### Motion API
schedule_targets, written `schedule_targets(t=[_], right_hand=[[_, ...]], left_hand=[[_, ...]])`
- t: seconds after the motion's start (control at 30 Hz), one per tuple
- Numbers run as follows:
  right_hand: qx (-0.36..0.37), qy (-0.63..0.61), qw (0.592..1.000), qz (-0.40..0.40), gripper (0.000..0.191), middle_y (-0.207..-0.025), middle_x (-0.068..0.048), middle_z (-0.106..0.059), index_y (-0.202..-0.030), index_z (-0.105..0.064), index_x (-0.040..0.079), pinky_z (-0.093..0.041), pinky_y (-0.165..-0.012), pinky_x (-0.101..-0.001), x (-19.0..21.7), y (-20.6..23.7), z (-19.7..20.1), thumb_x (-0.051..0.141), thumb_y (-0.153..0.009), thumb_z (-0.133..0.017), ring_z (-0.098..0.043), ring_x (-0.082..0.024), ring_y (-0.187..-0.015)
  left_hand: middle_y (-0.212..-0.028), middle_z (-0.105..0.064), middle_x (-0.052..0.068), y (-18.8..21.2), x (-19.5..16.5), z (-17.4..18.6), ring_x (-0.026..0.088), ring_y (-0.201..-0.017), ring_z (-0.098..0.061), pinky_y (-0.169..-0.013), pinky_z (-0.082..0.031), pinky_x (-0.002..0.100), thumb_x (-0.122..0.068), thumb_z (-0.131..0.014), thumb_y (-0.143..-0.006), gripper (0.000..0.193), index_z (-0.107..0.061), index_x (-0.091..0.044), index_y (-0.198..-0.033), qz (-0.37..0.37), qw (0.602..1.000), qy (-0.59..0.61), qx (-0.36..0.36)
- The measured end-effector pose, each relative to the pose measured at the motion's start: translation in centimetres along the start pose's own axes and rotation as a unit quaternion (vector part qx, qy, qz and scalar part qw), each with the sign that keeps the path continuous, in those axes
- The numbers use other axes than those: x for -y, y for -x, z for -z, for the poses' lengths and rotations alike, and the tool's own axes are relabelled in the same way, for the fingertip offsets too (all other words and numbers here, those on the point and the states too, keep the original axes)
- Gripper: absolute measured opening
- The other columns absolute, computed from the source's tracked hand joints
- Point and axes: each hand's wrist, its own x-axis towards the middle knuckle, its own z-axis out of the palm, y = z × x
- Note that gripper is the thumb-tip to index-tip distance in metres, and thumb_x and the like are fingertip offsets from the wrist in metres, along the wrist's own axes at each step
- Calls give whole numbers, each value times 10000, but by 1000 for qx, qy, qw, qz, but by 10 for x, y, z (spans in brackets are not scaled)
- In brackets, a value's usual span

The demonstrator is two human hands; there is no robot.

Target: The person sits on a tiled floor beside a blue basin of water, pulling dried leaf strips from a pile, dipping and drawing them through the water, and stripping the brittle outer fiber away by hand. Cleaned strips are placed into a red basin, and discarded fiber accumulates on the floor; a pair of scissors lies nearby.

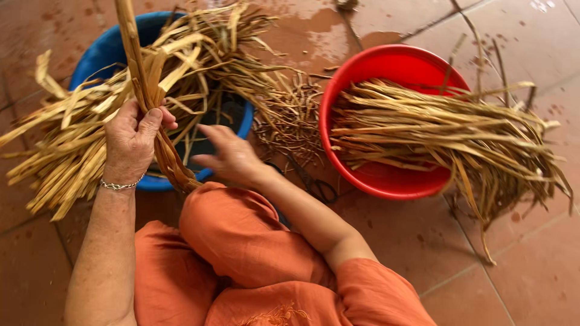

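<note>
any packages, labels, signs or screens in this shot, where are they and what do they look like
None in view: no package, label, sign or screen.
Round blue plastic basin: upper left on the tiled floor, heaped with dried straw-coloured plant strips.
Round red plastic basin: upper right, holding more dried strips that spill over its right rim.
Left hand: grips a twisted braid of strips.
Right hand: open, beside the braid.

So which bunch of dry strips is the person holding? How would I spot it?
Start at the blue basin heaped with loose straw-coloured strips. In front of it the left hand has its grip round a twisted braid of strips that rises to the top edge and runs down to the orange-clad knee. Unlike the loose strips, it is one tight rope.
</note>
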Motion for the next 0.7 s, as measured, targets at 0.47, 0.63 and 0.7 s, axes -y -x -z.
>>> schedule_targets(t=[0.47,0.63,0.7], right_hand=[[-283,-223,931,-51,88,-1077,-39,-704,-1183,-657,115,-623,-853,-321,-19,21,209,126,-1098,-639,-683,-131,-969],[-557,-215,779,-192,221,-1025,-68,-777,-1121,-705,111,-631,-698,-314,-70,97,346,251,-958,-756,-764,-192,-928],[-604,-202,728,-256,232,-999,-58,-718,-1145,-709,98,-577,-634,-300,-99,130,372,244,-979,-779,-644,-173,-783]], left_hand=[[-1628,-454,180,-14,-56,-94,277,-1424,-553,-1196,-453,400,-146,-719,-1054,697,-332,-70,-1629,-152,975,-124,106],[-1448,-570,139,-21,5,-62,185,-1192,-655,-943,-572,286,-101,-695,-1065,532,-455,-38,-1535,-72,991,-107,28],[-1375,-607,129,-19,33,-45,161,-1094,-673,-847,-573,260,-73,-691,-1049,504,-479,-19,-1503,-47,992,-113,14]])
